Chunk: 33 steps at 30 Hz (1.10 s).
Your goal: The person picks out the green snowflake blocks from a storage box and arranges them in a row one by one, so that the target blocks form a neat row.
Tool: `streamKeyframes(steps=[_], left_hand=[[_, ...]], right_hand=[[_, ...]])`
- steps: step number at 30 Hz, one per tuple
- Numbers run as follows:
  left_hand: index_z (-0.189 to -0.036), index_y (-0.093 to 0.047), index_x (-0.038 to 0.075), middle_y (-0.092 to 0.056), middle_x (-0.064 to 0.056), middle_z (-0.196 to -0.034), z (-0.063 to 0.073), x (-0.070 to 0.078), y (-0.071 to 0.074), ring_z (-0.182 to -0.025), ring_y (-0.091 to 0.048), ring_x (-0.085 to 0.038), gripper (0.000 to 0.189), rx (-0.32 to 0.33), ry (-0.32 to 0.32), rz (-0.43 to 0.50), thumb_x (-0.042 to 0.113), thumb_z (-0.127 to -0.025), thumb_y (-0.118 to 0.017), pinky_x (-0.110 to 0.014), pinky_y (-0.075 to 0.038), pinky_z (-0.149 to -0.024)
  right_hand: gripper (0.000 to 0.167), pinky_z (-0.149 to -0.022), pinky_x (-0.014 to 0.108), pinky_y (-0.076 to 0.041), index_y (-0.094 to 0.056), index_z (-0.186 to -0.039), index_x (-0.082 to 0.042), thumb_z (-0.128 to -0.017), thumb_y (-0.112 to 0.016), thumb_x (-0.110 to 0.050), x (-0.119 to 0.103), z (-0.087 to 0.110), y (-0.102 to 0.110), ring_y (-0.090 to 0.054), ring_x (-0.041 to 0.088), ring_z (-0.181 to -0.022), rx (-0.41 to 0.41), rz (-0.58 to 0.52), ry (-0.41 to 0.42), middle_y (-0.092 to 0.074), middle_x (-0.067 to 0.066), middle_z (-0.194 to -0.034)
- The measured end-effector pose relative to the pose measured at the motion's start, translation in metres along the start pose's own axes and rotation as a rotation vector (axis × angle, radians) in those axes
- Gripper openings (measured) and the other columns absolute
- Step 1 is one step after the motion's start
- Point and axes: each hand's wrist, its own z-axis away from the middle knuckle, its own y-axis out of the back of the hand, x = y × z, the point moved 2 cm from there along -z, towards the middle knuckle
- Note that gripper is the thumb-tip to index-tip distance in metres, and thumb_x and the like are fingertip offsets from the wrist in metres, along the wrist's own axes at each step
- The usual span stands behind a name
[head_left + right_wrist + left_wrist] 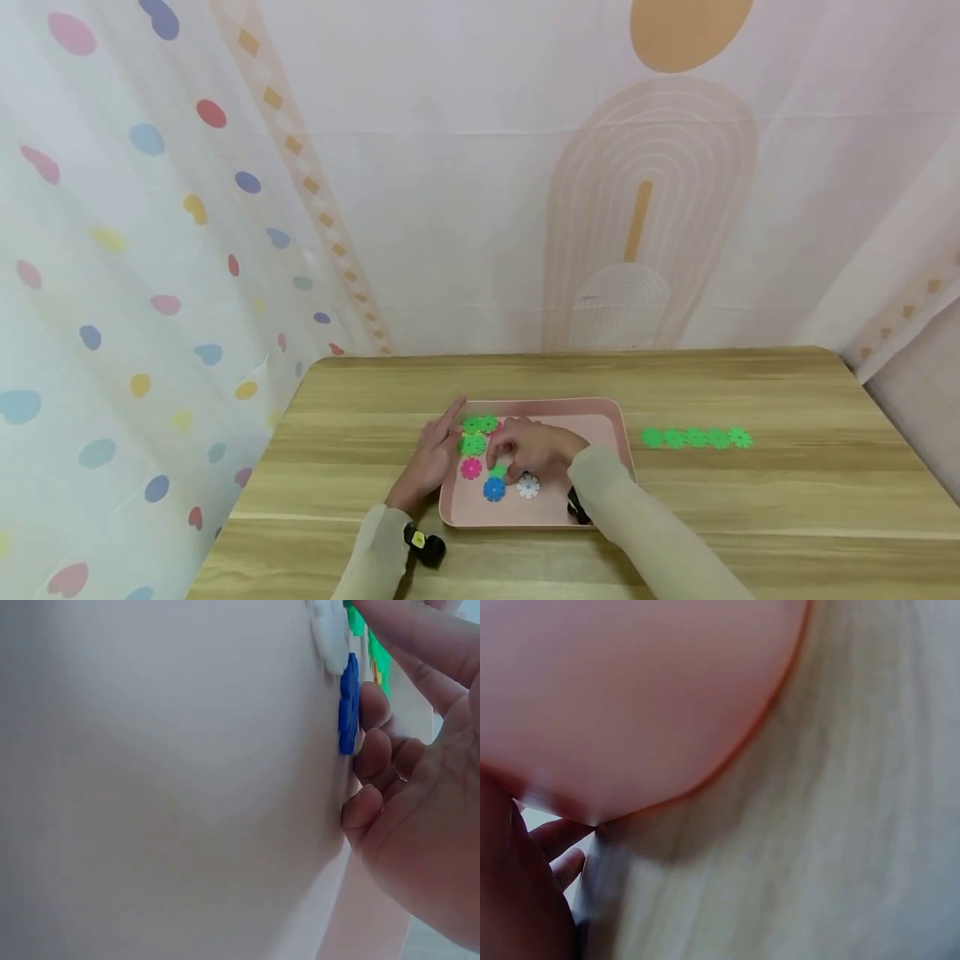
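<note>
Seemingly pinching green disc with right hand over tray.
Touching tray's edge with straight-fingered left hand; wearing black strap with illegible yellow label.

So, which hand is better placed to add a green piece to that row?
Probably the right hand: it is right at a green piece in the tray, and the green row lies on that side. The left hand touches the tray's left edge.

A wood-grain surface bears a pink rectangular tray, set somewhat nearer its left edge than its right. Between the tray and the right edge lie five green notched discs, lined up roughly parallel to the far edge.
</note>
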Motion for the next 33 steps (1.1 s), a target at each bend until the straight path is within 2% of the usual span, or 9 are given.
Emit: streamKeyframes(steps=[7,10,14,18,27,33], left_hand=[[-0.158,-0.025,0.026,-0.024,-0.004,-0.164,0.002,0.002,-0.001,-0.152,-0.008,-0.036,0.052,-0.006,0.001,-0.003,0.022,-0.108,-0.033,-0.057,0.004,-0.121],[-0.158,-0.026,0.025,-0.024,-0.004,-0.164,0.001,0.003,-0.001,-0.152,-0.006,-0.036,0.052,-0.002,0.009,0.013,0.022,-0.107,-0.033,-0.061,0.003,-0.119],[-0.158,-0.025,0.026,-0.024,-0.004,-0.164,0.0,0.002,0.0,-0.151,-0.004,-0.037,0.052,0.002,0.02,0.019,0.022,-0.107,-0.033,-0.063,0.002,-0.118],[-0.159,-0.025,0.025,-0.023,-0.003,-0.164,-0.001,0.001,-0.001,-0.152,-0.007,-0.035,0.052,-0.003,0.01,0.009,0.022,-0.107,-0.033,-0.058,0.004,-0.12],[-0.158,-0.025,0.025,-0.024,-0.004,-0.164,0.001,0.001,0.0,-0.151,-0.008,-0.035,0.052,-0.005,-0.003,-0.003,0.02,-0.107,-0.033,-0.058,0.002,-0.121],[-0.158,-0.025,0.025,-0.025,-0.005,-0.164,0.0,0.002,0.0,-0.151,-0.008,-0.036,0.052,0.0,-0.004,0.001,0.02,-0.107,-0.033,-0.06,0.001,-0.12]], right_hand=[[0.017,-0.09,0.039,-0.034,-0.068,-0.09,-0.023,-0.084,-0.077,-0.01,0.005,0.0,-0.002,-0.041,0.017,-0.097,0.018,0.016,-0.05,-0.05,-0.002,-0.099],[0.018,-0.087,0.038,-0.035,-0.066,-0.09,-0.022,-0.084,-0.077,-0.009,0.005,0.0,-0.002,-0.041,0.018,-0.096,0.026,-0.012,-0.058,-0.049,-0.001,-0.097],[0.019,-0.083,0.032,-0.037,-0.064,-0.091,-0.016,-0.084,-0.076,-0.004,0.006,-0.001,0.0,-0.042,0.016,-0.091,0.029,-0.067,-0.013,-0.051,0.002,-0.094],[0.018,-0.078,0.027,-0.041,-0.063,-0.092,-0.01,-0.084,-0.074,0.002,0.007,-0.001,0.001,-0.046,0.014,-0.084,0.017,-0.115,0.047,-0.054,0.003,-0.09],[0.016,-0.077,0.026,-0.043,-0.061,-0.093,-0.008,-0.086,-0.07,0.004,0.012,-0.001,0.0,-0.049,0.013,-0.079,0.025,-0.182,0.042,-0.055,-0.002,-0.083],[0.013,-0.072,0.025,-0.044,-0.063,-0.091,-0.009,-0.088,-0.069,0.002,0.011,-0.001,0.002,-0.05,0.011,-0.073,0.101,-0.144,0.054,-0.056,-0.004,-0.078]])
